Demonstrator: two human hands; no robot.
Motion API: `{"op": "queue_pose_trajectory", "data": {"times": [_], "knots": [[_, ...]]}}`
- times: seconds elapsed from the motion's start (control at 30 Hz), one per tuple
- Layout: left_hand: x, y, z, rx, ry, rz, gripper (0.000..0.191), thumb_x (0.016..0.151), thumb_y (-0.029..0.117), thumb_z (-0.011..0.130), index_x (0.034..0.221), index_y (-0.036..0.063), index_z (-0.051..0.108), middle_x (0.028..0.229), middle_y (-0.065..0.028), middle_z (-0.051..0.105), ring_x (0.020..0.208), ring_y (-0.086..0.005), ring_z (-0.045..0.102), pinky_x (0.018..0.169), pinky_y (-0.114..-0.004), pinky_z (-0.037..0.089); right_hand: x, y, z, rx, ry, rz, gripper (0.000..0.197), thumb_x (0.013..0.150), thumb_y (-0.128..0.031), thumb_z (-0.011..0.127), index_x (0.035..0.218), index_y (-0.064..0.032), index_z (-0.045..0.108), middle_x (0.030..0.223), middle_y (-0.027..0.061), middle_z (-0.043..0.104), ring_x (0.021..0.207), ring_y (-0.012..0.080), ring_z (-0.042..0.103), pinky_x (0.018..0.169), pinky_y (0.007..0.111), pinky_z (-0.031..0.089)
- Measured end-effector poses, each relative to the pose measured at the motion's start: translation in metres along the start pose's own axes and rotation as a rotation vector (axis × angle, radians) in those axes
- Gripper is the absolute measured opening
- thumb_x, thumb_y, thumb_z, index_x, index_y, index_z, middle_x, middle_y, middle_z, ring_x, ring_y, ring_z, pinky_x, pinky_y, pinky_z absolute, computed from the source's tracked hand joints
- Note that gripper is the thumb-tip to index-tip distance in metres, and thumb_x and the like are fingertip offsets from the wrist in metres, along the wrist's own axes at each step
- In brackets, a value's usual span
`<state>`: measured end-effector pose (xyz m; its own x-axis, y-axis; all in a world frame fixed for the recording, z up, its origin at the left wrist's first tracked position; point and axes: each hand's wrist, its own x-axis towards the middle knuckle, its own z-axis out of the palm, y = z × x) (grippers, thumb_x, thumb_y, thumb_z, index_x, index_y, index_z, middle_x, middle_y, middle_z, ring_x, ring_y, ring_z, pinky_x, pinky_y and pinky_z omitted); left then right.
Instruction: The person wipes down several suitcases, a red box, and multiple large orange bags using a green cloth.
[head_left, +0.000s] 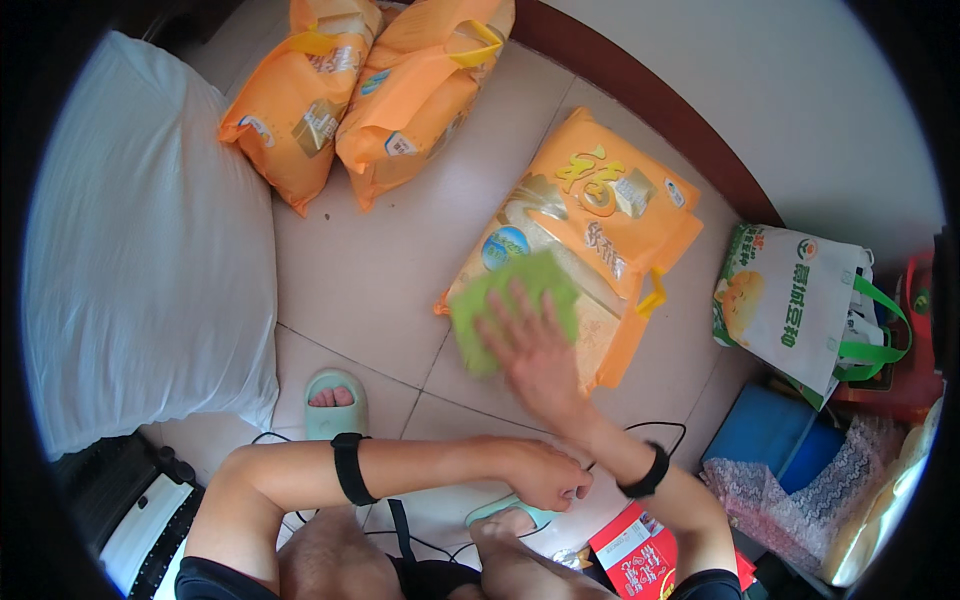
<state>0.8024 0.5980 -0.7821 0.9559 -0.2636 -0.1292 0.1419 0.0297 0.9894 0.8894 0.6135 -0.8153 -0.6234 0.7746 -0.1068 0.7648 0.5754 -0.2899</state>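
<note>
My right hand (536, 360) lies with spread fingers on a green cloth (487, 300), pressing it on the lower left part of an orange rice bag (630, 180) with a clear window. The bag lies flat on the tiled floor and has a yellow handle. The cloth looks slightly blurred. Nearer to me, my left hand (547, 476) is loosely curled above the floor, below my right wrist; whether its fingers hold anything cannot be told. Two more orange rice bags (300, 120) (420, 112) lie side by side at the top.
A large white sack (150, 247) fills the left side. At the right are a white shopping bag with green handles (787, 300), a blue box (757, 427) and patterned fabric (787, 510). A red printed package (637, 559) lies by my right forearm; a black cable (660, 424) crosses the floor.
</note>
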Motion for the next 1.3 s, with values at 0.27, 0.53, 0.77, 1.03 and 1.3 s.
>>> {"op": "queue_pose_trajectory", "data": {"times": [0.27,0.53,0.77,1.03,1.3], "knots": [[0.008,-0.004,0.018,0.067,-0.026,-0.088,0.042,0.093,0.032,0.056,0.127,0.0079,0.052,0.116,-0.0181,0.060,0.111,-0.0351,0.059,0.093,-0.046,0.045,0.015,0.033,-0.070,0.264,0.332,0.308,0.066,0.055,0.008,0.062,0.117,-0.0153,0.068,0.120,0.0087,0.066,0.100,0.0311,0.066,0.075,0.039,0.056],[0.008,-0.007,0.006,0.108,0.161,-0.183,0.037,0.094,0.031,0.057,0.123,0.0080,0.053,0.119,-0.0167,0.058,0.111,-0.0340,0.058,0.093,-0.045,0.046,-0.060,0.048,-0.029,0.274,0.161,0.323,0.064,0.058,0.011,0.062,0.118,-0.0112,0.067,0.121,0.0116,0.065,0.109,0.0311,0.064,0.085,0.041,0.055],[0.002,-0.014,-0.010,0.008,0.333,-0.189,0.029,0.093,0.024,0.055,0.115,0.0069,0.058,0.103,-0.0101,0.066,0.097,-0.0301,0.063,0.085,-0.041,0.049,-0.078,0.115,-0.073,1.351,1.048,1.270,0.032,0.094,-0.023,0.049,0.112,0.0031,0.056,0.090,0.0075,0.063,0.076,0.0194,0.063,0.065,0.035,0.053],[0.025,-0.017,-0.067,-0.135,0.943,-0.058,0.021,0.089,0.012,0.061,0.108,0.0033,0.062,0.086,-0.0115,0.066,0.077,-0.0240,0.066,0.072,-0.037,0.053,-0.113,0.218,-0.027,2.223,0.767,1.115,0.033,0.094,-0.036,0.052,0.101,-0.0050,0.059,0.083,0.0071,0.060,0.061,0.0166,0.057,0.051,0.029,0.048],[0.051,-0.018,-0.110,0.184,0.960,-0.259,0.036,0.090,0.022,0.062,0.117,-0.0007,0.056,0.102,-0.0138,0.063,0.088,-0.0248,0.066,0.081,-0.037,0.052,-0.085,0.191,-0.022,2.298,0.706,1.084,0.036,0.101,-0.028,0.048,0.123,-0.0004,0.055,0.108,0.0137,0.066,0.096,0.0249,0.067,0.079,0.036,0.059]]}}
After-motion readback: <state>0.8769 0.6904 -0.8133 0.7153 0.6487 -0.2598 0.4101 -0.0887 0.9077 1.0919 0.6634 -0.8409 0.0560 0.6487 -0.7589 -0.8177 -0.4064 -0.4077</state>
